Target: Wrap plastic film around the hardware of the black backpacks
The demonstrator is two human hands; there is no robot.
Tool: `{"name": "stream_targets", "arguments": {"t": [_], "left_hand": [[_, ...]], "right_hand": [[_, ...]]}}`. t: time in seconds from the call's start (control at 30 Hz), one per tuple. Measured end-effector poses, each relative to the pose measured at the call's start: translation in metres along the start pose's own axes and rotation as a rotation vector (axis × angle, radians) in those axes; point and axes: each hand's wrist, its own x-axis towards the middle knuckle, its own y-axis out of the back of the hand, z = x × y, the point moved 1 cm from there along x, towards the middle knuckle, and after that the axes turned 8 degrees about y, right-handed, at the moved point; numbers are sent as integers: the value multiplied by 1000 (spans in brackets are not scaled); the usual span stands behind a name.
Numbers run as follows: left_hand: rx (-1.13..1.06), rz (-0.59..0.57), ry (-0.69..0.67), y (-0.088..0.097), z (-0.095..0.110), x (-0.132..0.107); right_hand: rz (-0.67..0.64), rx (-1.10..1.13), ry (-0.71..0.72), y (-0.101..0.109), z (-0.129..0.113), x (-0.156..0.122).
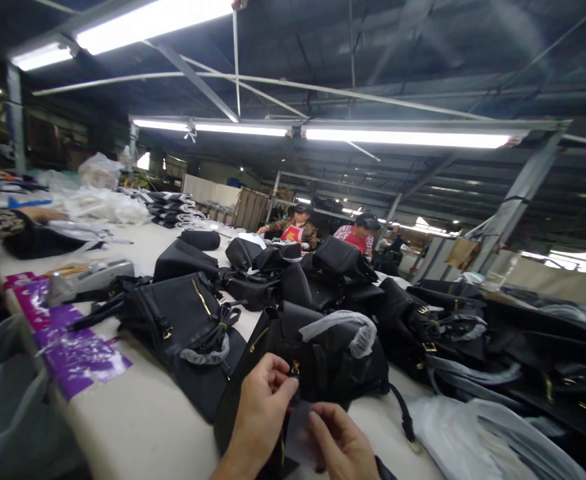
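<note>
A black backpack [303,340] lies right before me on the table, its handle [340,327] wrapped in thin white film. My left hand [260,407] pinches the dark pull that hangs from the bag's small gold clasp [295,367]. Between the thumb and fingers of my right hand [345,440] is a small translucent plastic piece [301,437]. It reaches across to just below my left fingertips, over the front of the bag. Whether it is a flat sheet or a little sleeve, I cannot tell.
Another black bag [173,327] lies left, beside a tape dispenser [93,277] and purple sheeting [73,340] at the table edge. Several black bags [333,260] are heaped behind, more to the right near clear plastic [483,433]. A co-worker's arm [3,223] reaches in from the left; two people sit beyond.
</note>
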Motion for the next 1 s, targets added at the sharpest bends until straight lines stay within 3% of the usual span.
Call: {"name": "stream_targets", "arguments": {"t": [0.4,0.57,0.73,0.83,0.9,1.0], "left_hand": [[-3,-56,37,5,3,-5],[84,-38,12,4,-2,-6],[270,16,-50,6,-1,-9],[458,57,-65,12,3,-15],[472,24,-48,15,6,-18],[287,-104,2,16,4,-20]], "right_hand": [[50,71,107,-24,-10,15],[-32,212,4,-27,-13,17],[74,260,47,-29,-9,17],[43,285,45,-30,-12,17],[9,275,31,-30,-16,16],[-11,254,20,-28,-18,18]]}}
